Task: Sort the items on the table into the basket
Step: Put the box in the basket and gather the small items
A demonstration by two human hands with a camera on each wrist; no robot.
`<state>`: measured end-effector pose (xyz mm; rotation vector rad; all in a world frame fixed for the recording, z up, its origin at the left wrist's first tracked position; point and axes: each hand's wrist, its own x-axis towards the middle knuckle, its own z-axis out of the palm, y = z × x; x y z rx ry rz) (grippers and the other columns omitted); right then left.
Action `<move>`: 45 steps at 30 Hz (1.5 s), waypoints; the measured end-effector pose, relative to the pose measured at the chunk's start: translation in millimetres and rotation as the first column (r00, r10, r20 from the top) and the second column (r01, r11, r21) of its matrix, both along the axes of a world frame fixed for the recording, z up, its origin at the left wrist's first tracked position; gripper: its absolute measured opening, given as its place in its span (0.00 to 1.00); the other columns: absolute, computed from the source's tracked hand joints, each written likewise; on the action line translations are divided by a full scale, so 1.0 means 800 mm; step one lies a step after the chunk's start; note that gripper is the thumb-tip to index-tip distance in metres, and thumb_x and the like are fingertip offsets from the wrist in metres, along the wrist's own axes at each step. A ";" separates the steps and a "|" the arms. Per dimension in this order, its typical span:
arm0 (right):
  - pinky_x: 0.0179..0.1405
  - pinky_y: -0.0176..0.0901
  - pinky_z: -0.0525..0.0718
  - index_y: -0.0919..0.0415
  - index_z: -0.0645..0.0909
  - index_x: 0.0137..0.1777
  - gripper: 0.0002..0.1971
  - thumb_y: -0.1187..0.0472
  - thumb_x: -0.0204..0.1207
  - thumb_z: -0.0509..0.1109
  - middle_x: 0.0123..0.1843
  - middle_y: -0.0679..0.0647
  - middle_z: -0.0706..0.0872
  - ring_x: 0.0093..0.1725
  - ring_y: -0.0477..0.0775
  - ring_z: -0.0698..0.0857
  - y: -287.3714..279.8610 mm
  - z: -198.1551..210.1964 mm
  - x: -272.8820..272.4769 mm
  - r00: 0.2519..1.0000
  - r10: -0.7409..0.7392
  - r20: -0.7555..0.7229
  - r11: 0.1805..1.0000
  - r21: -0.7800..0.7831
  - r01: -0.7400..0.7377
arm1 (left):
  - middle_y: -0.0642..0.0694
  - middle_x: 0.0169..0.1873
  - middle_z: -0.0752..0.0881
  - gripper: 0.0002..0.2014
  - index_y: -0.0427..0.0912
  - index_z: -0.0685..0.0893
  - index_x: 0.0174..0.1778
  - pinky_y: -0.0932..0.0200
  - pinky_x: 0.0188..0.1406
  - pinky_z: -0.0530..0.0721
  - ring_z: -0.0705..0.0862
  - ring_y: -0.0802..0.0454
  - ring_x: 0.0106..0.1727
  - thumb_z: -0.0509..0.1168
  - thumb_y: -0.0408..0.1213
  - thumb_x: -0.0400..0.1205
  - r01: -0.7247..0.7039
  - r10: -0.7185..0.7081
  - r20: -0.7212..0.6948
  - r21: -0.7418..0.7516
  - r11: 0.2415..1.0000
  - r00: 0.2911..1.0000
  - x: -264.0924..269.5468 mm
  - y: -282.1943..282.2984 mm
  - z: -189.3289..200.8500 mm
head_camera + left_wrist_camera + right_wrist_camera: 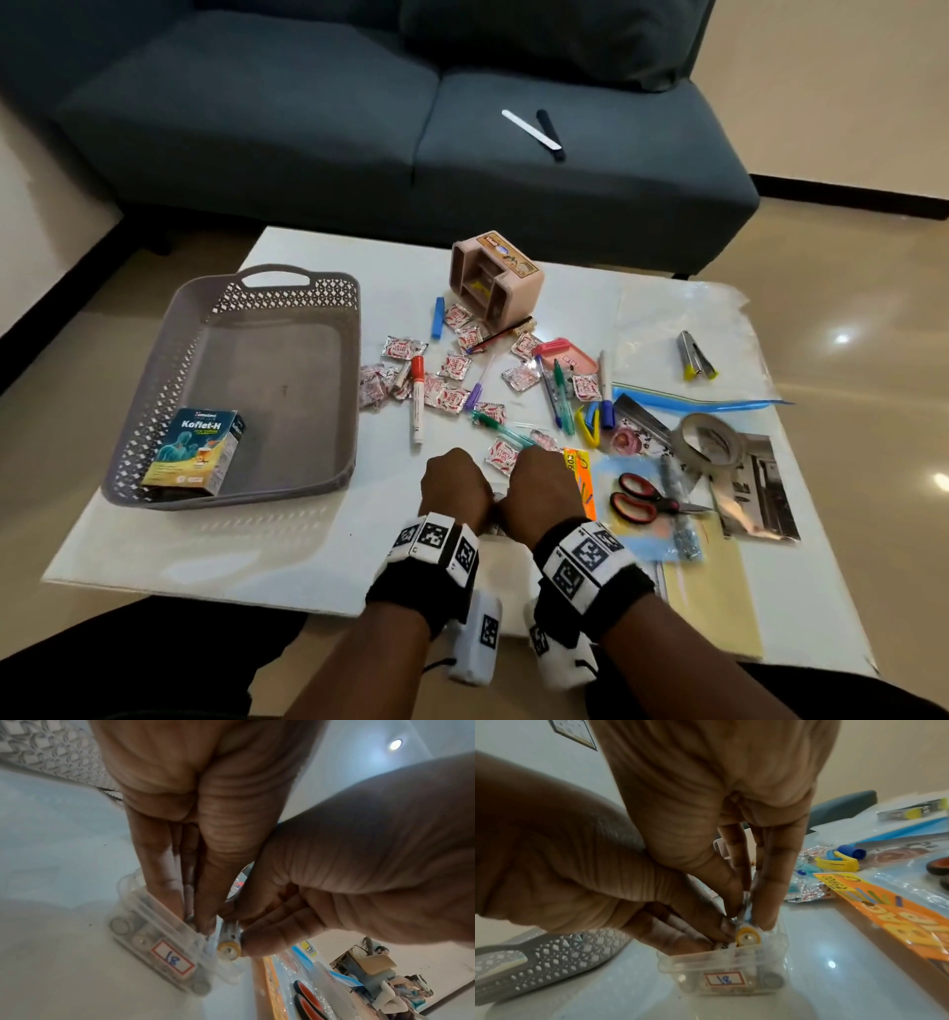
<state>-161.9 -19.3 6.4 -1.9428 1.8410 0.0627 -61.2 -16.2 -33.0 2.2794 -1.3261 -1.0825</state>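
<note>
White tabletop before a grey-blue sofa; grey basket far left. Wrist views only: left hand fingers in clear case; right hand pinches battery.

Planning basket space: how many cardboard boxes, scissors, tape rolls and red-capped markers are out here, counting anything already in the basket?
Cardboard box: 1
Scissors: 1
Tape roll: 1
Red-capped marker: 1
Total: 4

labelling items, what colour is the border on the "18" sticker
Red, on the sticker of the clear case; right wrist view shows it best.
</note>
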 end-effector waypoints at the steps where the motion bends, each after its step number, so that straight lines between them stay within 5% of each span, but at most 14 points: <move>1: 0.47 0.47 0.78 0.58 0.72 0.44 0.09 0.57 0.74 0.71 0.57 0.63 0.83 0.57 0.63 0.83 0.000 0.000 0.002 1.000 0.016 -0.005 1.000 -0.001 -0.016 | 0.41 0.43 0.91 0.10 0.42 0.92 0.43 0.58 0.48 0.89 0.90 0.44 0.49 0.73 0.34 0.67 0.013 -0.013 -0.010 0.003 1.000 1.000 0.001 0.001 0.003; 8: 0.56 0.49 0.79 0.65 0.77 0.59 0.11 0.62 0.79 0.64 0.62 0.63 0.82 0.62 0.63 0.82 0.001 0.006 0.008 0.997 0.072 -0.042 0.997 -0.010 -0.073 | 0.42 0.42 0.92 0.08 0.43 0.94 0.41 0.60 0.48 0.86 0.90 0.46 0.49 0.74 0.32 0.68 0.065 -0.065 -0.008 -0.012 0.998 0.998 0.006 0.003 0.005; 15: 0.49 0.47 0.77 0.60 0.76 0.50 0.03 0.62 0.79 0.64 0.57 0.62 0.83 0.58 0.63 0.83 0.007 0.005 0.004 0.997 0.067 -0.031 0.997 -0.039 -0.068 | 0.43 0.42 0.92 0.08 0.42 0.93 0.40 0.59 0.51 0.87 0.90 0.46 0.49 0.74 0.31 0.67 0.059 -0.059 0.015 -0.033 0.998 0.998 0.001 0.005 0.001; 30: 0.40 0.41 0.67 0.66 0.80 0.52 0.09 0.61 0.77 0.66 0.56 0.63 0.84 0.57 0.61 0.82 0.001 -0.004 -0.013 0.999 0.035 -0.015 0.999 -0.039 -0.036 | 0.44 0.42 0.92 0.14 0.42 0.92 0.43 0.59 0.49 0.89 0.90 0.48 0.48 0.78 0.36 0.62 0.018 -0.017 -0.019 0.040 0.999 1.000 -0.011 -0.003 0.000; 34: 0.37 0.40 0.69 0.66 0.84 0.48 0.09 0.61 0.73 0.67 0.53 0.62 0.87 0.53 0.61 0.84 -0.008 -0.006 -0.015 0.999 0.047 0.006 0.999 0.007 -0.047 | 0.46 0.42 0.92 0.15 0.42 0.92 0.43 0.59 0.50 0.89 0.90 0.49 0.48 0.76 0.38 0.61 0.016 -0.016 -0.004 0.062 0.998 1.000 -0.011 -0.006 -0.003; 38: 0.48 0.45 0.86 0.65 0.90 0.43 0.09 0.61 0.68 0.72 0.47 0.59 0.90 0.49 0.59 0.88 -0.024 0.004 -0.023 0.998 0.041 0.054 0.998 0.035 -0.043 | 0.44 0.45 0.91 0.09 0.42 0.90 0.44 0.59 0.49 0.87 0.89 0.46 0.52 0.73 0.37 0.70 0.030 -0.030 0.091 0.007 1.000 0.995 -0.016 -0.004 -0.010; 42: 0.44 0.41 0.89 0.64 0.92 0.40 0.06 0.62 0.70 0.75 0.39 0.54 0.92 0.39 0.50 0.90 -0.078 0.017 -0.048 0.977 -0.151 0.153 0.988 0.000 0.153 | 0.45 0.40 0.90 0.17 0.43 0.89 0.40 0.58 0.45 0.88 0.90 0.49 0.46 0.81 0.50 0.64 0.054 -0.051 0.108 -0.027 0.998 0.993 -0.010 -0.011 -0.003; 45: 0.31 0.35 0.79 0.63 0.89 0.41 0.13 0.52 0.67 0.81 0.39 0.51 0.91 0.35 0.46 0.87 -0.140 0.025 -0.064 0.954 -0.279 0.109 0.960 0.069 0.273 | 0.45 0.33 0.91 0.27 0.42 0.91 0.38 0.58 0.44 0.90 0.90 0.52 0.36 0.82 0.61 0.56 0.052 -0.045 0.099 -0.067 0.996 0.994 0.018 -0.033 0.017</move>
